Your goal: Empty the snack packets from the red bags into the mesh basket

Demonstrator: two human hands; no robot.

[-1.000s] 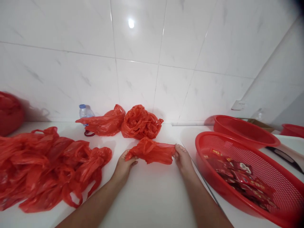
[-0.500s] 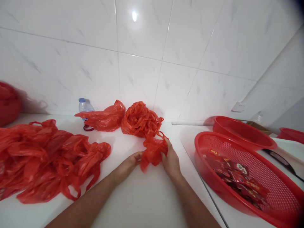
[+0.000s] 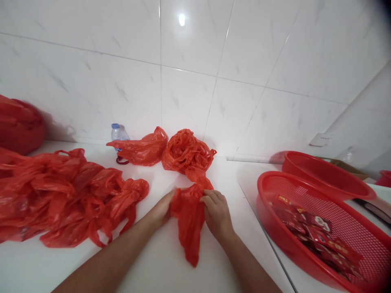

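Note:
Both my hands grip one thin red plastic bag in the middle of the white counter. My left hand pinches its left side. My right hand has its fingers curled over the bag's right side. The bag's lower part hangs toward me, pointing down along the counter. Its upper end reaches back toward a crumpled ball of red bags by the wall.
A large heap of red bags lies left. A further red bag and a small water bottle sit by the tiled wall. Right: a red mesh basket with red sachets, another red basin behind.
The bag was stretched sideways between my hands; my hands came together, bunched it, and now it hangs lengthwise toward me. The view shifted slightly left.

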